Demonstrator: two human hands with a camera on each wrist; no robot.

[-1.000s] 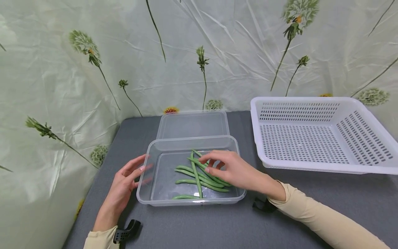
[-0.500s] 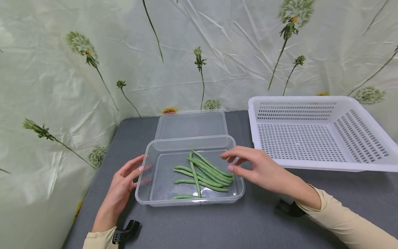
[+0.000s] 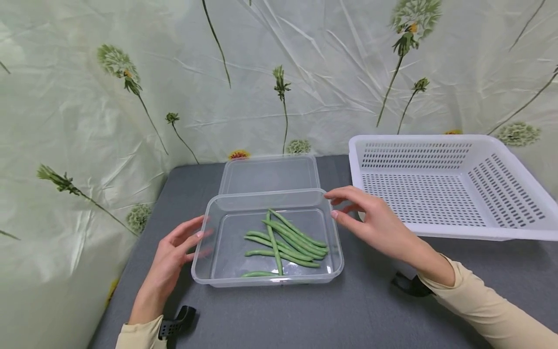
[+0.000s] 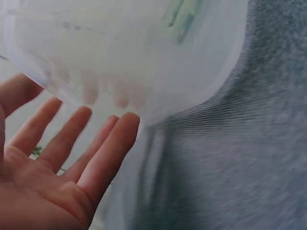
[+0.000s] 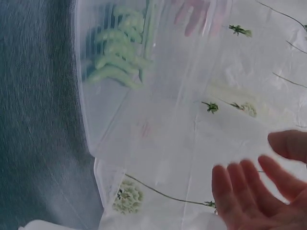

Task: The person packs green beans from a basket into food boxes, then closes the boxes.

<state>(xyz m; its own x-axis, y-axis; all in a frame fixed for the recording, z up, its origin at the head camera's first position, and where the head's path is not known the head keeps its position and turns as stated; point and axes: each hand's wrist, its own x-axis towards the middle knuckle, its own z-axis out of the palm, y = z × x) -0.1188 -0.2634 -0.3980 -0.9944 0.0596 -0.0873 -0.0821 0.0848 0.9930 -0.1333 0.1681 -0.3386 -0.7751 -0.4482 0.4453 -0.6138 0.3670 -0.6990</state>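
Note:
A clear plastic food container [image 3: 226, 201] lies in front of me in the head view. Several green beans [image 3: 301, 240] are inside it, mostly toward the right half. Beside its left wall is my left hand [image 3: 167, 264], fingers spread; in the left wrist view the fingertips [image 4: 129, 122] are at the wall, and contact is hard to tell. My right hand [image 3: 377, 225] hovers by the container's back right corner, fingers slightly bent and holding nothing. The right wrist view shows that hand [image 5: 261, 196] apart from the see-through wall.
Behind the container lies a flat clear lid [image 3: 270, 174]. A white perforated basket [image 3: 436, 230] stands on the right of the grey tabletop [image 3: 279, 315]. A flower-printed sheet [image 3: 244, 111] hangs at the back and left.
My right hand has withdrawn from over the green beans to the right, then moved up toward the container's back right corner. The left hand has stayed by the left wall.

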